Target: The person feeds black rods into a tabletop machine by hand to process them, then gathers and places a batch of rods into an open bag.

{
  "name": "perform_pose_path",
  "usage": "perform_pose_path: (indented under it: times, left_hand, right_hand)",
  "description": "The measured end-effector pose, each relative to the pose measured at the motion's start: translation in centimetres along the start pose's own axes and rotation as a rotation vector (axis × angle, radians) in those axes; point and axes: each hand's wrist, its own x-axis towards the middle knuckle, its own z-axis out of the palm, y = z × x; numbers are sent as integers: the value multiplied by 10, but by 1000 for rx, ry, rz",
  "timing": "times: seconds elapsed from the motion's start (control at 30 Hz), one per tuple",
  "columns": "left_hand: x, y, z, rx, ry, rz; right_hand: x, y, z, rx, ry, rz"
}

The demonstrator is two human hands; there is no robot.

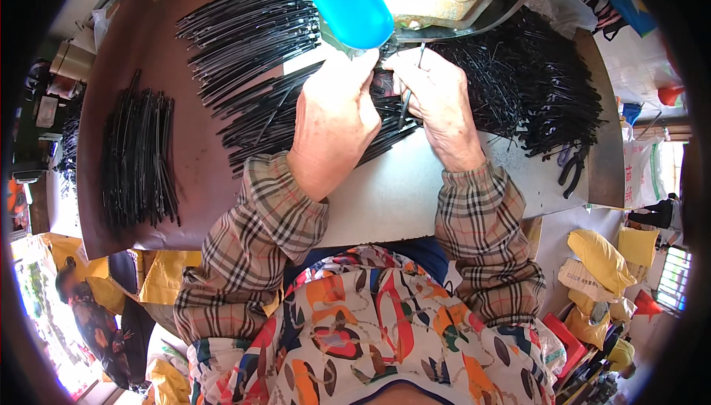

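Side by side, both hands are raised at the work point below a blue rounded machine cover [354,16]. My left hand [332,116] is closed in a pinch close to the cover's lower end; whatever its fingertips hold is hidden. My right hand [442,105], also closed, has a slim dark tool [405,105] between its fingers, and its kind is not clear. Beneath and behind the hands lie thin black wire-like strips [255,120]. Checked sleeves cover both my forearms.
More black strips lie in a bundle [139,161] at the left and a large heap [544,79] at the right. Black-handled pliers [572,172] rest near the table's right edge. A brown sheet [196,198] covers the table's left part. Yellow sacks [601,260] stand beyond, at right.
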Motion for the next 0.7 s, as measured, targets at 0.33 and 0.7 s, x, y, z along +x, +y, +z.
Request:
perform_pose_path:
  times: [0.33, 0.7]
  left_hand:
    - [-2, 5, -3, 59, -44, -33]
    - [4, 13, -13, 241, -211, 78]
  right_hand:
    - [4, 6, -4, 16, -7, 26]
    - [2, -2, -7, 209, -65, 128]
